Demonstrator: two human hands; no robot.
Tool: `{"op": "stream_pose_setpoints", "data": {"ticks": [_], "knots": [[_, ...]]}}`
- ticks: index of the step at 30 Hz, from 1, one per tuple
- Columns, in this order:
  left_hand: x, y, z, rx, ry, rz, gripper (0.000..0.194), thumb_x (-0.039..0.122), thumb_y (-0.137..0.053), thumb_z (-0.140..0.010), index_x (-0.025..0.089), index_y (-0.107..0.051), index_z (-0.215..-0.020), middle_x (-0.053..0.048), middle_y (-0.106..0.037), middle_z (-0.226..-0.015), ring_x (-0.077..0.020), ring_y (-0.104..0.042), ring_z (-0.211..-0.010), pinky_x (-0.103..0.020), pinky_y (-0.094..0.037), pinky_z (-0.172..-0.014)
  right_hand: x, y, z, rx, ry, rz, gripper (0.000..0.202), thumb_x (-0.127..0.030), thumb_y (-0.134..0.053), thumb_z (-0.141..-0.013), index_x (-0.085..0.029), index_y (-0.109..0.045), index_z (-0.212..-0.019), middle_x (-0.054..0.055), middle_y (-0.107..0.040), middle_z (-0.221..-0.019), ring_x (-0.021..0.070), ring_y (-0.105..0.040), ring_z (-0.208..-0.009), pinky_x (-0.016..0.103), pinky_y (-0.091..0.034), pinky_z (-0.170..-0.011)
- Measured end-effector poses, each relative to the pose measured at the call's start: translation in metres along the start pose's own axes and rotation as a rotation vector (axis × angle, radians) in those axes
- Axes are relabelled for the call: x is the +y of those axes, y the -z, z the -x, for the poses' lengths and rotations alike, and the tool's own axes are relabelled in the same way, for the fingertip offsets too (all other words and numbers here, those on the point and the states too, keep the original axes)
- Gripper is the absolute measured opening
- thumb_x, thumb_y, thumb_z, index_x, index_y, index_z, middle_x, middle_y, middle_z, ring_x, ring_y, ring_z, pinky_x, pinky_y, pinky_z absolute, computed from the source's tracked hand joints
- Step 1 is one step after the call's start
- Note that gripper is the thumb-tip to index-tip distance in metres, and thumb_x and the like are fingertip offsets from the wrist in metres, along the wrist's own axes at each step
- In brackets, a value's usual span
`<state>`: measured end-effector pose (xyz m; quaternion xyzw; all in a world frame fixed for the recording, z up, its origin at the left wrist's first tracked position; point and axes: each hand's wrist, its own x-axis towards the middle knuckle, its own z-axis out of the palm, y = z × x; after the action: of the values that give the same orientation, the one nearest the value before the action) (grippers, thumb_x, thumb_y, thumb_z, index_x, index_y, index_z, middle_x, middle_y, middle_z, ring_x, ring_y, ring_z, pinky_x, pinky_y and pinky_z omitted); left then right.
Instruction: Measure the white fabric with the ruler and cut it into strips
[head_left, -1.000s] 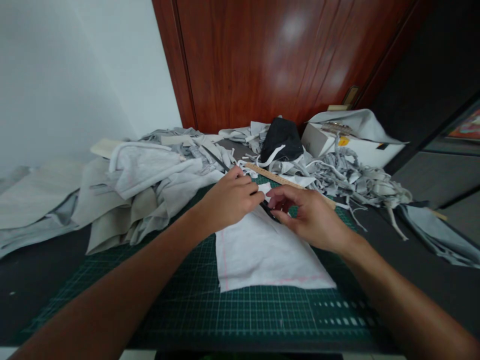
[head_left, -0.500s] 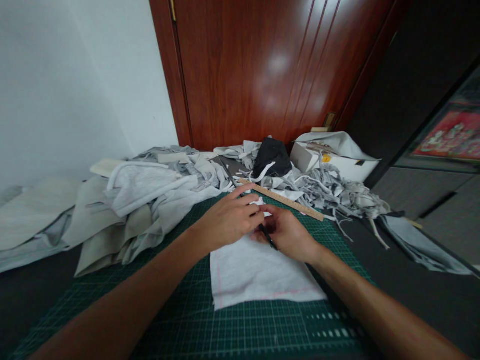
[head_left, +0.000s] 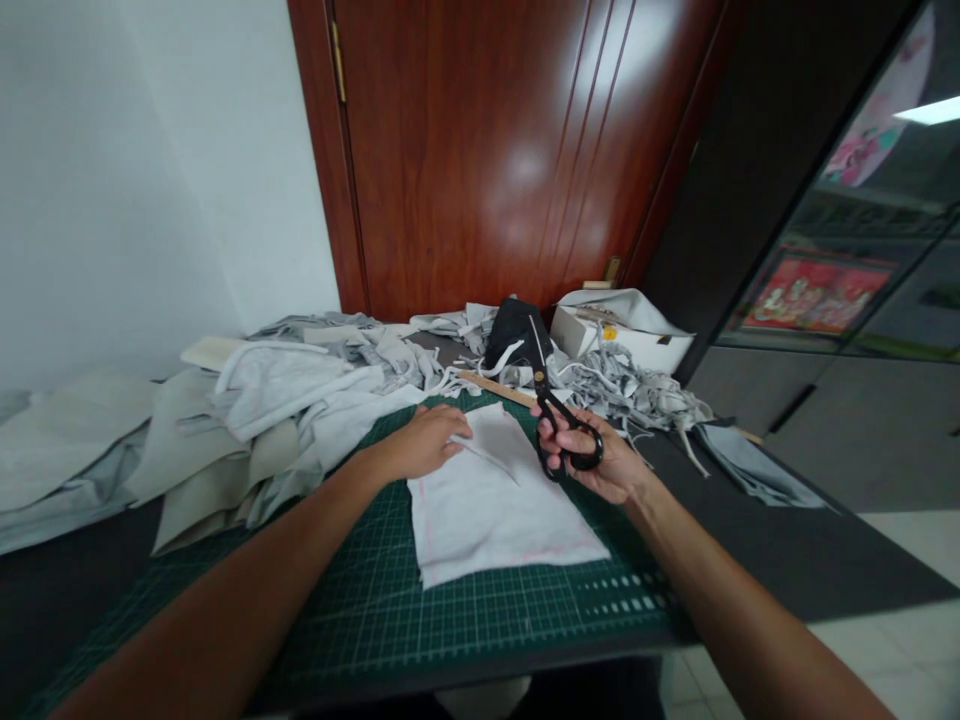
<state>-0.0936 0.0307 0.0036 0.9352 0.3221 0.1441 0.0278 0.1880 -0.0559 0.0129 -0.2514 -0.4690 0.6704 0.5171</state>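
Black-handled scissors (head_left: 540, 378) point upward in my right hand (head_left: 600, 455), whose fingers are in and around the handle loops; the blades look closed. My left hand (head_left: 431, 440) pinches a thin white strip of fabric (head_left: 487, 458) that trails to the right over the cloth. Beneath both lies a white cloth (head_left: 510, 525) with pink lines near its edges, flat on the green cutting mat (head_left: 375, 620). The left fingertips are at the cloth's upper left side, and the scissors are held above its right side.
A wooden ruler (head_left: 499, 388) lies behind the cloth. Heaped fabric pieces (head_left: 300, 385) cover the left and back. Scraps (head_left: 622, 380), a black cloth bundle (head_left: 514, 330) and a white box (head_left: 660, 348) stand at the back right, before a wooden door (head_left: 465, 150).
My hands have moved apart. The right hand has lifted the scissors off the cloth and turned them upward; the left has drawn leftward with a thin fabric strip. The view has shifted.
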Motion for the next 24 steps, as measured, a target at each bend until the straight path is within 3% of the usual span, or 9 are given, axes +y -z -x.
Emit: {"op": "stream_pose_setpoints", "data": {"ticks": [4,8,10,12,14,19,21,24], "knots": [[0.003,0.008,-0.008,0.047,0.064,-0.004,0.006,0.016,-0.07,-0.09,0.018,-0.073,-0.086,-0.007,-0.077,-0.102,-0.0254,-0.067,-0.108,-0.04,-0.047,-0.098,0.007,0.011,0.003,0.017,0.076,-0.021,0.046,-0.047,-0.096,-0.072,-0.017,-0.075,-0.1,-0.006,-0.053,-0.07,0.0064,-0.04,-0.052,0.013,-0.042,-0.041],[0.0,0.037,-0.03,0.156,0.238,-0.049,0.012,0.017,-0.061,-0.096,0.017,-0.073,-0.093,-0.007,-0.077,-0.096,-0.023,-0.071,-0.096,-0.034,-0.052,-0.089,0.011,0.031,0.003,0.033,0.104,-0.001,0.051,-0.056,-0.095,-0.069,-0.018,-0.073,-0.094,-0.008,-0.046,-0.063,0.0059,-0.031,-0.047,0.012,-0.036,-0.035],[-0.006,0.054,-0.041,0.282,0.382,-0.112,0.026,0.014,-0.051,-0.099,0.012,-0.069,-0.117,-0.015,-0.074,-0.121,-0.0263,-0.068,-0.114,-0.038,-0.049,-0.101,0.011,0.04,0.003,0.046,0.116,0.008,0.051,-0.054,-0.096,-0.067,-0.018,-0.072,-0.094,-0.008,-0.046,-0.061,0.0064,-0.03,-0.045,0.013,-0.036,-0.033],[-0.011,0.065,-0.047,0.359,0.503,-0.171,0.045,0.014,-0.051,-0.098,0.007,-0.054,-0.142,-0.024,-0.059,-0.148,-0.0313,-0.056,-0.137,-0.043,-0.043,-0.112,0.011,0.047,0.004,0.061,0.117,0.016,0.043,-0.046,-0.096,-0.071,-0.019,-0.071,-0.094,-0.008,-0.046,-0.061,0.0066,-0.031,-0.044,0.013,-0.037,-0.033],[-0.012,0.065,-0.044,0.315,0.573,-0.192,0.049,0.019,-0.057,-0.096,0.007,-0.054,-0.143,-0.025,-0.061,-0.144,-0.0335,-0.058,-0.135,-0.042,-0.045,-0.109,0.012,0.05,0.004,0.074,0.108,0.024,0.034,-0.036,-0.093,-0.075,-0.019,-0.071,-0.094,-0.008,-0.048,-0.061,0.0068,-0.034,-0.045,0.013,-0.039,-0.034],[0.0,0.036,-0.019,-0.008,0.611,-0.152,0.047,0.047,-0.072,-0.087,0.012,-0.073,-0.118,-0.02,-0.076,-0.123,-0.034,-0.072,-0.115,-0.035,-0.054,-0.093,0.017,0.054,0.002,0.091,0.063,0.044,0.033,-0.03,-0.092,-0.073,-0.018,-0.071,-0.095,-0.008,-0.049,-0.06,0.0065,-0.039,-0.048,0.011,-0.041,-0.037],[0.007,0.029,-0.011,-0.089,0.616,-0.142,0.053,0.054,-0.073,-0.084,0.012,-0.075,-0.118,-0.02,-0.076,-0.125,-0.0337,-0.072,-0.116,-0.033,-0.054,-0.093,0.017,0.056,0.002,0.1,0.038,0.054,0.034,-0.03,-0.092,-0.072,-0.017,-0.071,-0.095,-0.008,-0.049,-0.06,0.0056,-0.038,-0.046,0.01,-0.039,-0.036],[0.015,0.033,-0.003,-0.111,0.643,-0.161,0.064,0.057,-0.069,-0.087,0.01,-0.069,-0.132,-0.025,-0.068,-0.14,-0.0366,-0.067,-0.127,-0.037,-0.053,-0.098,0.017,0.06,0.003,0.123,0.0,0.068,0.033,-0.027,-0.09,-0.07,-0.016,-0.071,-0.094,-0.008,-0.05,-0.058,0.0044,-0.033,-0.043,0.01,-0.036,-0.034]]}}
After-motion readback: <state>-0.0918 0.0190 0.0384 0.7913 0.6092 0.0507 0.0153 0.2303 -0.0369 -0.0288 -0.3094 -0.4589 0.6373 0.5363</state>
